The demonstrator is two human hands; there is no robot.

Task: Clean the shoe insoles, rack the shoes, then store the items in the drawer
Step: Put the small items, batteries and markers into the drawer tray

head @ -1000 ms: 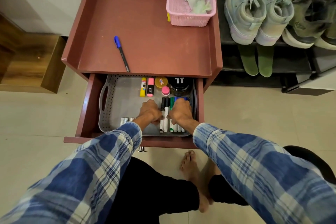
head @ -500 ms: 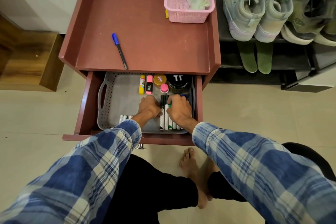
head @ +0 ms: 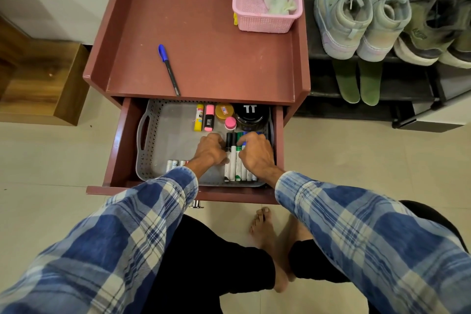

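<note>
head view: in the open drawer (head: 119, 150) we see our right hand (head: 254, 153) curling its fingers over the markers (head: 238, 166) in the grey tray (head: 163, 140). our left hand (head: 210, 149) is curled beside the black marker (head: 228, 141); whether it grips, we cannot tell. shoes (head: 344, 18) sit on the rack (head: 397, 89).

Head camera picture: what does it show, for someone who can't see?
A left hand and a right hand reach into a grey tray of markers inside an open drawer. A pen and pink basket sit on top; shoes stand on a rack beside.
</note>
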